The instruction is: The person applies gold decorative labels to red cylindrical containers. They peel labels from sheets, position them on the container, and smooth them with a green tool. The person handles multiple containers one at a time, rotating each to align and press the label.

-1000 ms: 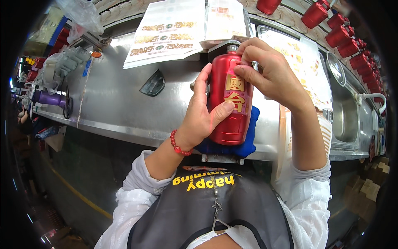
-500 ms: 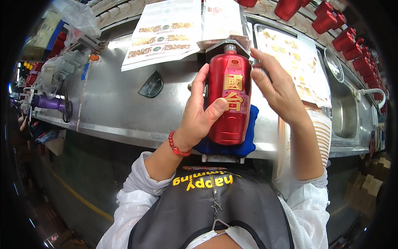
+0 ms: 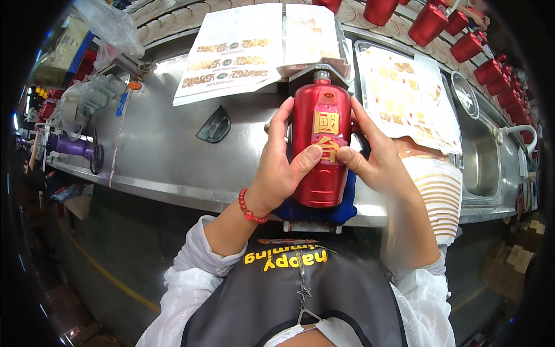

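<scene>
A glossy red bottle (image 3: 321, 182) with large gold characters lies on a blue cloth (image 3: 348, 199) at the bench's front edge, its neck pointing away from me. My left hand (image 3: 283, 162) wraps its left side, with the thumb pressed on the lower gold character. From the right, my right hand (image 3: 373, 153) grips it the same way, its thumb on that character's other edge. Both sets of fingers run along the bottle's sides and are partly hidden. Just beyond the neck is a metal holder (image 3: 300, 74).
Printed decal sheets (image 3: 231, 52) lie at the back, and more gold decals (image 3: 399, 87) rest on the right. A dark scraper-like piece (image 3: 215, 124) sits on the steel bench (image 3: 156, 139). A sink (image 3: 483, 162) is at far right; red bottles (image 3: 428, 24) stand on a conveyor behind.
My right hand has come down and left onto the bottle, its thumb now on the gold character. My left hand keeps its hold. Red bottles on the conveyor have shifted left.
</scene>
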{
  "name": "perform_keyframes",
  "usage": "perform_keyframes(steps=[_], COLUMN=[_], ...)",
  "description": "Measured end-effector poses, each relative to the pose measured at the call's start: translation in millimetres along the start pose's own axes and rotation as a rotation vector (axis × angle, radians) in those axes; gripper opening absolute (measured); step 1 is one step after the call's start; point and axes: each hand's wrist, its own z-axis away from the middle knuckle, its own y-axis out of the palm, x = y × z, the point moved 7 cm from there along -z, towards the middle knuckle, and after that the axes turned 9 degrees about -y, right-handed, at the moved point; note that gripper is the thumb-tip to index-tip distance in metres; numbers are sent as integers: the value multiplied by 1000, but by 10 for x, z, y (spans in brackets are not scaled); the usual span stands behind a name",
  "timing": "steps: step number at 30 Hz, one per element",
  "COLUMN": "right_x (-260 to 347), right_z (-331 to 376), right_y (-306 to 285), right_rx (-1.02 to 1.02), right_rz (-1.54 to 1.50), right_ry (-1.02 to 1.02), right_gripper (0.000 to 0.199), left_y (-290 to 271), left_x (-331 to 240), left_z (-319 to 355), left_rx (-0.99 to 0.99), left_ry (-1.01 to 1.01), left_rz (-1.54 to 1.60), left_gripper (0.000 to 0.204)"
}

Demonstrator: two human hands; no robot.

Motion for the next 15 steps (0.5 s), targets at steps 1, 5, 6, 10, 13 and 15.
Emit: perform_keyframes(steps=[1, 5, 6, 10, 13, 15], right_x=[-2, -24, -25, -21, -8, -9], right_z=[12, 15, 11, -2, 1, 8], right_y=[15, 18, 20, 10, 16, 17], right_rx=[1, -11, -7, 4, 4, 0], right_rz=[4, 9, -7, -38, -7, 10], right_ry=[0, 23, 26, 27, 30, 31], right_gripper=[91, 92, 92, 92, 91, 91], left_y=[-17, -41, -27, 0, -22, -7], left_x=[-11, -112, -113, -56, -64, -51], left_z=[-34, -222, -249, -259, -227, -202], left_rx=[-17, -68, -64, -50, 0, 23], left_ry=[-8, 16, 34, 13, -18, -25], left_rz=[26, 15, -17, 13, 85, 104], left_gripper=[79, 72, 73, 78, 81, 84])
